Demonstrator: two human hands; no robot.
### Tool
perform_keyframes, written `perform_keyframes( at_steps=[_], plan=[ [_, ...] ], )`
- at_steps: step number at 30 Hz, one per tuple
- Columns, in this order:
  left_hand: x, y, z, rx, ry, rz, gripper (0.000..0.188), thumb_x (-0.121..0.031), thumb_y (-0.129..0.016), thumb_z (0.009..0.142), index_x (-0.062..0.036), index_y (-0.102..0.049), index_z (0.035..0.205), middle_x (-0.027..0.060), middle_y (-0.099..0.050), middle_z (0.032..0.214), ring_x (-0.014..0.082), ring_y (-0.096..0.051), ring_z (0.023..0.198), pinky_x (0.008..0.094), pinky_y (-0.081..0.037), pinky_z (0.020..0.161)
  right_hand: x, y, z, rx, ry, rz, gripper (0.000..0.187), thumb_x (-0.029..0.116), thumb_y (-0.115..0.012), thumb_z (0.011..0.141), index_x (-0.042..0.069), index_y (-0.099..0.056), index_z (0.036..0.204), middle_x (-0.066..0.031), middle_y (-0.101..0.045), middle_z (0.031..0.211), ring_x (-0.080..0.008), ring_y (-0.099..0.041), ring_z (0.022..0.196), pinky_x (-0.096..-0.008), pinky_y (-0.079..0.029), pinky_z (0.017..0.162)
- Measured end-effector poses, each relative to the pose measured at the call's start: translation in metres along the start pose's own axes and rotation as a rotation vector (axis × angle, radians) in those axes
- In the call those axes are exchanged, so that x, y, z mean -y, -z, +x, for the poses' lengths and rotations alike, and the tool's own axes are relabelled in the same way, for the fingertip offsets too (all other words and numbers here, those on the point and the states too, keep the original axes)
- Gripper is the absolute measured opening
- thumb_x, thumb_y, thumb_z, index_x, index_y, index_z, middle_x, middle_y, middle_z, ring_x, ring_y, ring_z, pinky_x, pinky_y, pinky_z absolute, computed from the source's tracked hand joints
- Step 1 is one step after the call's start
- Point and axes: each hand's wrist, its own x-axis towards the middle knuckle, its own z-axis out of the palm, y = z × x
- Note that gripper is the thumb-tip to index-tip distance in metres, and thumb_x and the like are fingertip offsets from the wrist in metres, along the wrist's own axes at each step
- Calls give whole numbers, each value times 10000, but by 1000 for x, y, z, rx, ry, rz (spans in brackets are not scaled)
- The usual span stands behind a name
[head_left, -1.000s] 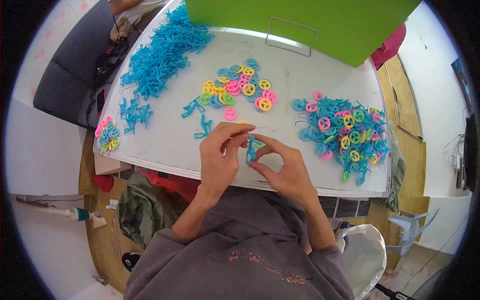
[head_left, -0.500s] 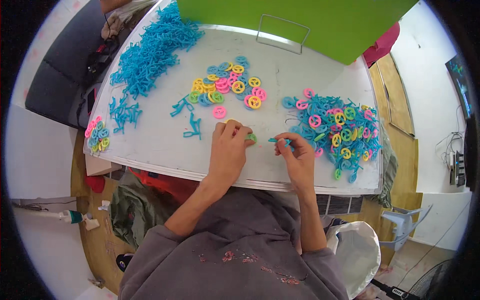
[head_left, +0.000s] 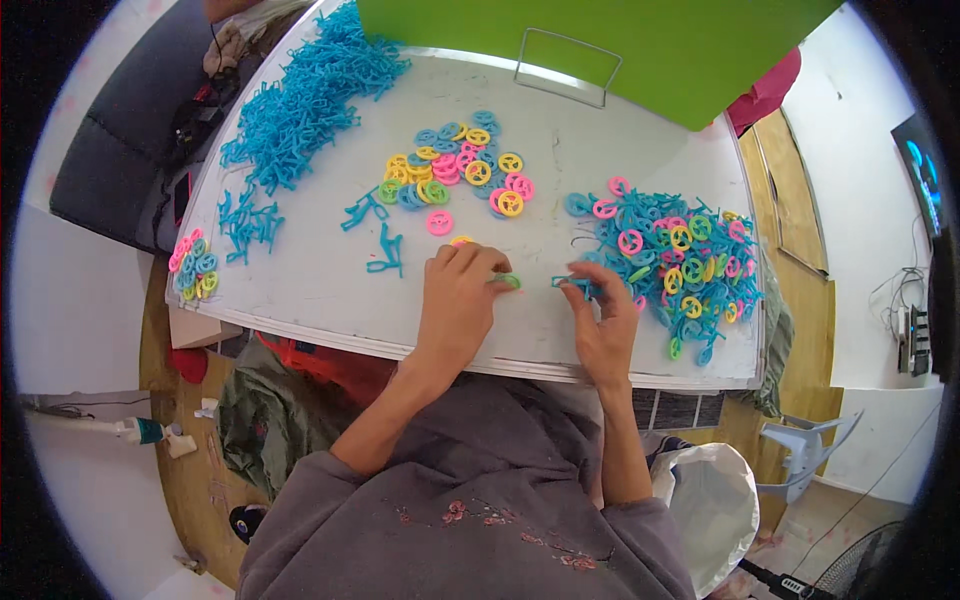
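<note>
Near the front edge of the white table, my left hand (head_left: 458, 298) pinches a small green plastic wheel (head_left: 508, 281) at its fingertips. A yellow wheel (head_left: 461, 241) peeks out just beyond its knuckles. To the right, my right hand (head_left: 604, 318) grips a blue plastic piece with a forked end (head_left: 566, 281) between thumb and fingers; part of it is hidden. The wheel and the blue piece are apart. Loose blue forked pieces (head_left: 388, 250) and a pink wheel (head_left: 439, 222) lie beyond my left hand.
A heap of blue pieces (head_left: 305, 105) covers the far left. Loose coloured wheels (head_left: 447, 163) lie mid-table, with more wheels (head_left: 193, 265) at the left edge. Beside my right hand is a pile of wheels joined to blue pieces (head_left: 680, 262). A green panel (head_left: 680, 50) stands at the back.
My right hand has shifted slightly right with the blue piece, whose forked end now points left. The green wheel in my left hand has moved slightly right and tilted flatter.
</note>
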Motion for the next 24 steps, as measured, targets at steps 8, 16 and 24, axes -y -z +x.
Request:
perform_keyframes(
  at_steps=[8, 16, 24],
  plan=[
    [-11, -8, -5, 117, 430, -767, 123, -56, -652, 863, -11, -591, 960, 63, -648, 835, 131, -605, 746, 278, -465, 667, 10, -1, -3, 89, -19, -51, 326, -16, -675, 831, 19, -581, 1142, -53, -617, 973, -127, -571, 936, -249, -446, 833],
    [-13, -5, -3, 196, 527, -863, 84, 8, -608, 867, 19, -526, 878, 80, -630, 799, 137, -606, 768, 280, -475, 700, 17, -3, -1, 121, -19, -64, 305, -26, -668, 819, 30, -595, 1111, -39, -613, 977, -139, -560, 924, -278, -443, 842],
    [-28, -15, -9, -2, 384, -578, 103, 82, -572, 826, 10, -511, 866, 151, -610, 762, 267, -630, 709, 342, -480, 623, 14, -6, -5, 103, -100, -34, 308, -3, -670, 830, 41, -606, 1128, -28, -611, 914, -103, -556, 861, -241, -439, 786]
  ],
)
